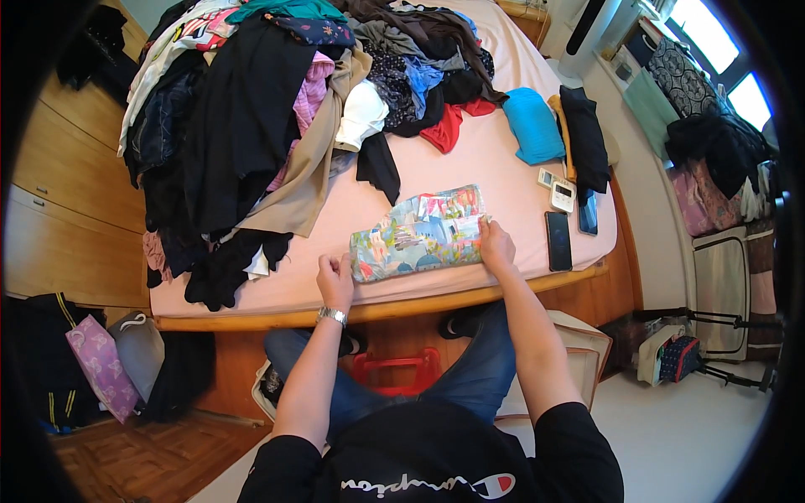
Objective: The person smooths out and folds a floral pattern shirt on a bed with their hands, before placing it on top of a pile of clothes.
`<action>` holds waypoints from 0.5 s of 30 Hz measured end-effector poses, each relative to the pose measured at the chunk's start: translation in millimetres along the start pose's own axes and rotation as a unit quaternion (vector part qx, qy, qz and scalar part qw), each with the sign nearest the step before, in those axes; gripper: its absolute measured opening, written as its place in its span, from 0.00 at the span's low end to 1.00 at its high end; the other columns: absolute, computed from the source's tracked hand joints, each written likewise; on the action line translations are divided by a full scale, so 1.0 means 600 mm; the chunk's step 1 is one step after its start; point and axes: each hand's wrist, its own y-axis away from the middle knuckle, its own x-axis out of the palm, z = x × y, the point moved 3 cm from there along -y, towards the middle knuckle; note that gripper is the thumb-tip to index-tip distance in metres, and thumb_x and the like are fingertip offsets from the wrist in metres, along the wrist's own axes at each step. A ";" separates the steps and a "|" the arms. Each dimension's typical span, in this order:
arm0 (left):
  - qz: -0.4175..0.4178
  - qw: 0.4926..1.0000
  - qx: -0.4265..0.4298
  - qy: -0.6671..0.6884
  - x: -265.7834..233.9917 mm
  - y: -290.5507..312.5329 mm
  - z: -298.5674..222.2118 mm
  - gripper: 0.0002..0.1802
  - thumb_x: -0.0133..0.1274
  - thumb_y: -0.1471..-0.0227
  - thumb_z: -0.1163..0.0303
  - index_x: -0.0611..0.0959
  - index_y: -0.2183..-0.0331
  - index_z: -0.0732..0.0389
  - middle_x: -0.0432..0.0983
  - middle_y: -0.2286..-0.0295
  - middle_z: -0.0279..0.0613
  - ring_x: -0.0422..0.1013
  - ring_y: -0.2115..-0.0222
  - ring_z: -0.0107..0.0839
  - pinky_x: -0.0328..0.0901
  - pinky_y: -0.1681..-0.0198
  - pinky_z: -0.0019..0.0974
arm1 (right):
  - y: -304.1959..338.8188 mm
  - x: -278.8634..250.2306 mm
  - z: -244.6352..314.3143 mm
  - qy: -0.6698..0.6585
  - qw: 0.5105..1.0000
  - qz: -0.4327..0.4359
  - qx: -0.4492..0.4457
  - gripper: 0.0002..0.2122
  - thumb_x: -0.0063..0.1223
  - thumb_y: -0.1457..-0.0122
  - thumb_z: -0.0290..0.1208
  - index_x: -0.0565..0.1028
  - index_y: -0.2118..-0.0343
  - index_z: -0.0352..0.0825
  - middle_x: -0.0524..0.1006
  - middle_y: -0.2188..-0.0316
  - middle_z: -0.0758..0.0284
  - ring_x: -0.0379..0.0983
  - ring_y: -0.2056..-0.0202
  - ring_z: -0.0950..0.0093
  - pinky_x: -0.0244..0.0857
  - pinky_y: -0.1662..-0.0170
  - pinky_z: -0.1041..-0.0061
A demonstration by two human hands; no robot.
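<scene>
A folded garment with a colourful printed pattern (419, 235) lies flat near the front edge of the bed, its upper left corner slanting. My left hand (336, 279), with a silver watch at the wrist, has its fingers closed at the garment's lower left corner. At the opposite end, my right hand (496, 245) grips the right edge, thumb on top. The fingers beneath the cloth are hidden. Just beyond the garment, a black strip of cloth (379, 168) hangs out of a large heap of clothes (251, 109).
To the right on the bed (495, 197) lie a folded blue garment (535, 126), a rolled black garment (585, 138), a white timer-like device (562, 196), and a dark phone (558, 241). A red plastic stool (394, 371) stands between my legs. Wooden cabinets (75, 201) line the left.
</scene>
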 end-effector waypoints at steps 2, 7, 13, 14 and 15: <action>-0.025 0.999 -0.028 -0.010 0.002 0.034 -0.011 0.20 0.63 0.46 0.59 0.77 0.78 0.65 0.69 0.85 0.40 0.65 0.83 0.32 0.63 0.76 0.36 | 0.005 -0.001 -0.007 -0.001 1.000 0.004 0.019 0.19 0.39 0.32 0.49 0.73 0.65 0.36 0.79 0.69 0.48 0.75 0.62 0.47 0.67 0.58 0.50; -0.050 0.999 0.009 -0.004 0.044 0.073 -0.007 0.13 0.67 0.50 0.66 0.79 0.73 0.63 0.70 0.80 0.28 0.64 0.77 0.18 0.63 0.73 0.25 | 0.006 0.003 0.001 -0.014 0.999 -0.007 0.030 0.22 0.38 0.32 0.53 0.73 0.65 0.37 0.79 0.69 0.49 0.75 0.63 0.47 0.67 0.60 0.50; 0.054 0.946 -0.196 0.253 0.033 0.051 0.032 0.09 0.63 0.46 0.70 0.82 0.72 0.63 0.72 0.79 0.26 0.65 0.79 0.14 0.63 0.74 0.22 | 0.000 0.002 -0.015 -0.018 0.999 0.015 0.038 0.19 0.38 0.32 0.50 0.73 0.63 0.37 0.80 0.68 0.50 0.75 0.61 0.48 0.67 0.57 0.52; 0.100 0.946 -0.187 0.246 0.020 0.046 0.037 0.09 0.63 0.46 0.70 0.81 0.73 0.63 0.73 0.80 0.26 0.65 0.80 0.14 0.62 0.76 0.22 | 0.001 0.001 -0.010 -0.015 0.999 0.019 0.032 0.19 0.38 0.32 0.50 0.74 0.63 0.37 0.80 0.68 0.50 0.75 0.61 0.48 0.67 0.57 0.52; 0.145 0.944 -0.178 0.237 0.010 0.045 0.044 0.09 0.63 0.46 0.70 0.81 0.73 0.63 0.73 0.80 0.26 0.65 0.81 0.15 0.62 0.77 0.22 | 0.005 0.001 -0.006 -0.012 0.999 0.023 0.025 0.20 0.38 0.32 0.50 0.74 0.63 0.37 0.80 0.68 0.50 0.75 0.61 0.49 0.67 0.57 0.52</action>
